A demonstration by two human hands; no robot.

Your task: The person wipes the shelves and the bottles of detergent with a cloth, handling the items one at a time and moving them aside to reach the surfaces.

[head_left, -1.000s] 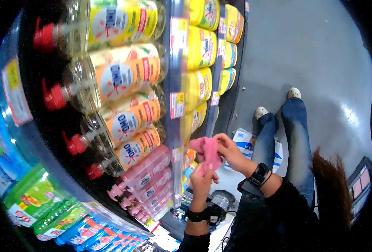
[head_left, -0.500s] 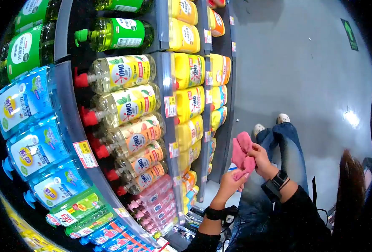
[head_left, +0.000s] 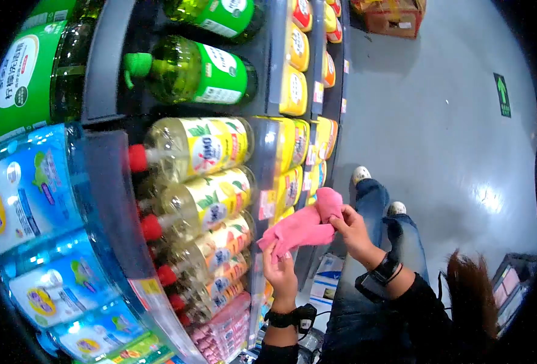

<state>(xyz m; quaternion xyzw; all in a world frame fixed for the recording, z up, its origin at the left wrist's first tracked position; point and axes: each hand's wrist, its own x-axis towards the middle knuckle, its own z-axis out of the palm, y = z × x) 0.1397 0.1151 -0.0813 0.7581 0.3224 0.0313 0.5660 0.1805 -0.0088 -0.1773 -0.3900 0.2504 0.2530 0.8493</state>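
A pink cloth (head_left: 302,229) is stretched between my two hands beside the shelf front. My left hand (head_left: 280,278) pinches its lower left end. At the other end, the fingers of my right hand (head_left: 354,233) are closed on the cloth near a bunched, folded part. Just left of the cloth are clear OMO bottles (head_left: 217,145) with red pump tops, standing in a row on the shelf. A price tag (head_left: 266,204) on the shelf edge is close to the cloth. Both wrists wear dark straps.
Large blue bottles (head_left: 35,188) and green-labelled bottles (head_left: 220,73) fill the shelves at left. Yellow bottles (head_left: 290,188) line farther shelves. On the grey floor (head_left: 438,139) are a green arrow sign (head_left: 503,95) and a cardboard box (head_left: 393,18). A crate of goods (head_left: 511,285) is at lower right.
The cloth has been drawn out longer and has moved left, closer to the shelf. My left hand has moved left and down. The view has shifted nearer the bottles, and the feet have changed position.
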